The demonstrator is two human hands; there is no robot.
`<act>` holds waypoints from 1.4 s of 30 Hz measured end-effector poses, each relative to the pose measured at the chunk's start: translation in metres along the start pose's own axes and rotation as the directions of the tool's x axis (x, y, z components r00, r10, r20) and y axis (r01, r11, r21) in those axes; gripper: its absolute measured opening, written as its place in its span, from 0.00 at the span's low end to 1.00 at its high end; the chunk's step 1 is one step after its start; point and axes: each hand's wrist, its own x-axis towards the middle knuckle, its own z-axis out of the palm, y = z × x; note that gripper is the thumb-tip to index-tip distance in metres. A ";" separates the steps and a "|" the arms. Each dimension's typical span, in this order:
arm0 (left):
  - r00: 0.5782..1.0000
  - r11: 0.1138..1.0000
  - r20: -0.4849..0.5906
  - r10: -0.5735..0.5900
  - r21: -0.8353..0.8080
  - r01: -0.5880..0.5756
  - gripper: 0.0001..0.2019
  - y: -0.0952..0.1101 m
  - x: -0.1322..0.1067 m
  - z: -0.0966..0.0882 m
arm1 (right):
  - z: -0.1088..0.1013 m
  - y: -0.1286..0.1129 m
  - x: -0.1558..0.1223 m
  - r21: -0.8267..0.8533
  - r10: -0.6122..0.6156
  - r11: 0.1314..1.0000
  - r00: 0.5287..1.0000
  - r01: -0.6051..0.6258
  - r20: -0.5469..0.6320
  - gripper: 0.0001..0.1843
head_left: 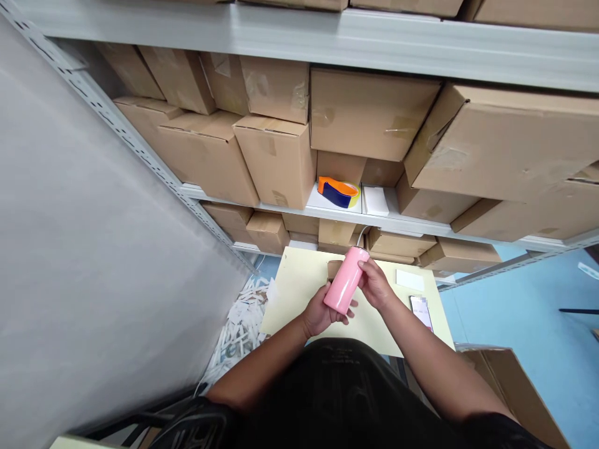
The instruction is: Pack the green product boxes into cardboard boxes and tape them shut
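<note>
1. Grey metal shelving (281, 28) is rising on the far side, carrying stacked cardboard boxes (276, 162), and a pale yellow table (299, 280) is standing in front of it.
2. Both hands' fingers are gripping a pink cylinder (346, 280) above the table. On the left hand (322, 312), the fingers are passing beneath the lower end and showing their tips on the right, probably to bear the weight.
3. On the right hand (374, 284), the fingers are curling around the upper right side, with the thumb in front, seemingly to steady the smooth wall.
4. The cylinder is tilting, its base near and left, its rimmed top far and right; this angle is likely keeping its side in the person's sight.
5. Just beyond, a small brown box (334, 269) is sitting partly hidden; its contents cannot be told.
6. On the table's right, a white flat item (409, 280) and a phone (422, 313) are lying apart from the hands, perhaps leaving the middle free for handling.
7. On the shelf, an orange and blue roll (337, 192) is resting near the front edge, seemingly for easy reach.
8. Paper scraps (243, 318) are piling at left, while an open carton (515, 380) is standing near right.
</note>
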 end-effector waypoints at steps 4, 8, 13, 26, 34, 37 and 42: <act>0.941 0.954 -0.189 0.280 0.160 -0.252 0.31 -0.002 0.005 0.005 | 0.000 0.008 0.012 -0.034 -0.172 0.985 0.964 0.169 -0.200 0.28; 0.953 0.965 -0.172 0.250 0.127 -0.230 0.26 0.001 0.010 0.004 | 0.000 0.010 0.012 0.078 -0.075 0.994 0.994 0.081 -0.076 0.20; 0.991 0.997 -0.119 0.064 -0.043 -0.070 0.28 0.007 0.016 -0.003 | 0.004 0.008 0.008 0.066 0.030 0.997 0.998 -0.034 0.057 0.21; 0.955 0.942 -0.195 0.223 0.297 -0.159 0.34 0.013 0.022 0.015 | 0.003 0.008 0.031 -0.170 -0.101 0.984 0.957 0.055 -0.271 0.34; 0.976 0.969 -0.182 0.122 0.237 -0.077 0.32 0.020 0.023 0.022 | 0.001 0.006 0.031 -0.052 0.023 0.998 0.997 -0.027 -0.076 0.39; 0.981 0.977 -0.191 0.041 0.212 0.000 0.30 0.025 0.025 0.028 | -0.001 -0.002 0.043 -0.073 0.094 0.992 0.988 -0.103 -0.122 0.34; 0.986 0.980 -0.130 -0.108 0.154 0.128 0.33 0.030 0.021 0.047 | 0.002 -0.006 0.058 -0.093 0.255 0.963 0.967 -0.252 0.015 0.25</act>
